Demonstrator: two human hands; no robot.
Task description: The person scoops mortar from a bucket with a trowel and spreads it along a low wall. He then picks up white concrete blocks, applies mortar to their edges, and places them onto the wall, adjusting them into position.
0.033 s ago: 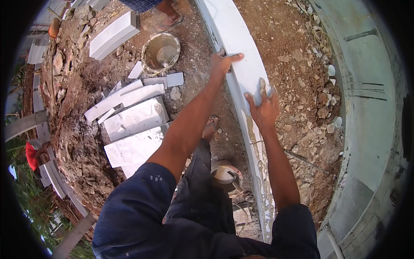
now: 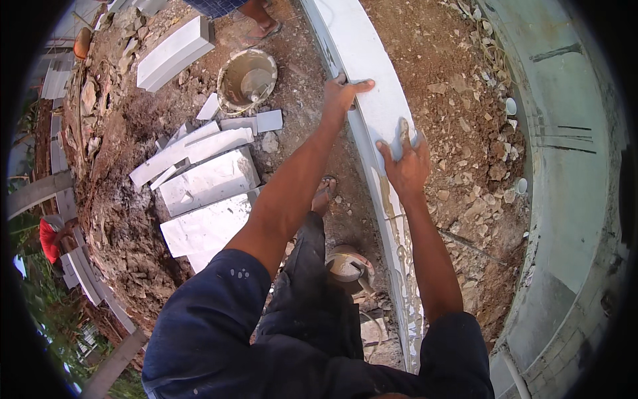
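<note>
A long wall of white lightweight concrete blocks runs from the top centre down to the lower middle. My left hand (image 2: 342,98) grips the left edge of a white block (image 2: 372,56) in its top course, thumb over the top face and fingers down the side, partly hidden. Lower down, my right hand (image 2: 407,163) holds the right edge of this block near its end, thumb and a mortar-smeared finger on the top face, the other fingers over the far edge. Just below the block, wet mortar (image 2: 399,243) lies in patches along the lower wall top.
Left of the wall are a mortar bucket (image 2: 247,81), stacked white blocks (image 2: 209,183) and another block (image 2: 176,53). A second bucket (image 2: 349,266) stands by my leg. Another person's foot (image 2: 262,33) shows at the top. Rubble and a grey wall (image 2: 558,173) lie right.
</note>
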